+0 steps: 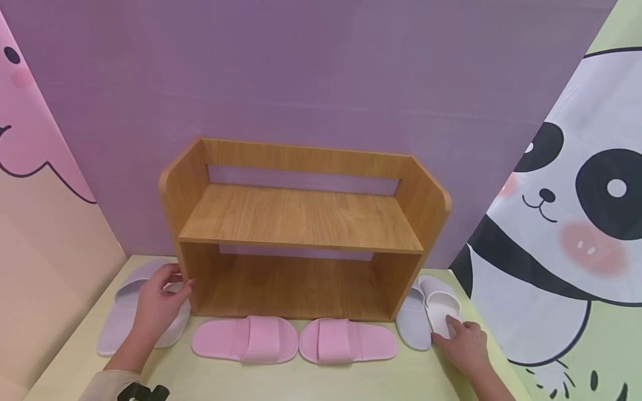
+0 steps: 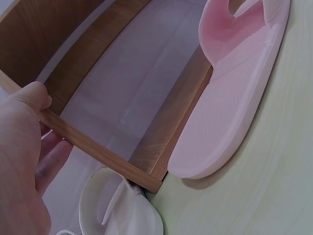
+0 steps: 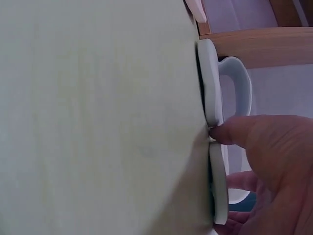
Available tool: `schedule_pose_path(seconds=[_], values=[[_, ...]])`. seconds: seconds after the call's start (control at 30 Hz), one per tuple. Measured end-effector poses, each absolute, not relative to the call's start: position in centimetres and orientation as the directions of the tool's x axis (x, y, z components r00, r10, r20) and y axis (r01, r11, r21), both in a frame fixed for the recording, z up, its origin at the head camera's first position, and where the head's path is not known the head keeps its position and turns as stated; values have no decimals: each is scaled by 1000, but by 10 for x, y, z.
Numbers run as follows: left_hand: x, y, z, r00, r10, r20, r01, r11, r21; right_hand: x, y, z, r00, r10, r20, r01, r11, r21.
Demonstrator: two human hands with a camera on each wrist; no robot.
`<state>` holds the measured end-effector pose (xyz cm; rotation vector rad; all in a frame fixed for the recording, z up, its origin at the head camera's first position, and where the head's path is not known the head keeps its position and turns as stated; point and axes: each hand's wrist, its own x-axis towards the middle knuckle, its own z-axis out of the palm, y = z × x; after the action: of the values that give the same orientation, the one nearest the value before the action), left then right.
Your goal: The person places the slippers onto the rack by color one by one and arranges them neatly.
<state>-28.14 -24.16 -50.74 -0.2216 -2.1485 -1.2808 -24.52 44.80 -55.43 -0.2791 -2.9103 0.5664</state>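
Observation:
A two-tier wooden shelf (image 1: 301, 217) stands against the purple backdrop. My left hand (image 1: 155, 309) holds the front edge of its left side panel; in the left wrist view the thumb is on the inner side and the fingers are outside. Right of the shelf lie two white slippers, an inner one (image 1: 413, 328) and an outer one (image 1: 437, 306). My right hand (image 1: 466, 345) pinches the outer slipper near its heel, thumb in the gap between the pair, fingers at the far side. Two pink slippers, left (image 1: 218, 340) and right (image 1: 376, 341), lie strap to strap before the shelf.
Another pair of white slippers (image 1: 112, 328) lies left of the shelf, partly behind my left hand and arm. Everything stands on a pale yellow-green table (image 1: 281, 384). A pink cartoon panel (image 1: 40, 128) rises at the left, a panda panel (image 1: 557, 223) at the right.

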Motion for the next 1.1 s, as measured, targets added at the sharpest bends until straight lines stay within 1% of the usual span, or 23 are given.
schedule_pose_path(seconds=[0.17, 0.3, 0.5, 0.7, 0.77, 0.87, 1.1], values=[[-281, -243, -505, -791, -171, 587, 437, 514, 738, -244, 441, -539, -972, 229, 58, 191, 907, -374], [-283, -244, -504, -786, -174, 594, 438, 521, 733, -245, 439, -537, -965, 248, 83, 197, 900, -390], [-285, -245, -502, -785, -169, 596, 440, 525, 729, -247, 438, -538, -945, 294, 141, 205, 872, -445], [-286, -245, -502, -815, -160, 558, 398, 546, 738, -246, 439, -540, -919, 373, 127, 263, 821, -506], [-286, -245, -503, -823, -153, 547, 392, 544, 742, -245, 439, -539, -908, 395, 142, 269, 807, -526], [-287, -245, -503, -827, -147, 542, 389, 546, 742, -242, 436, -536, -890, 413, 193, 241, 785, -571], [-284, -243, -500, -828, -147, 541, 383, 558, 736, -241, 428, -529, -801, 498, 333, 160, 713, -682]])
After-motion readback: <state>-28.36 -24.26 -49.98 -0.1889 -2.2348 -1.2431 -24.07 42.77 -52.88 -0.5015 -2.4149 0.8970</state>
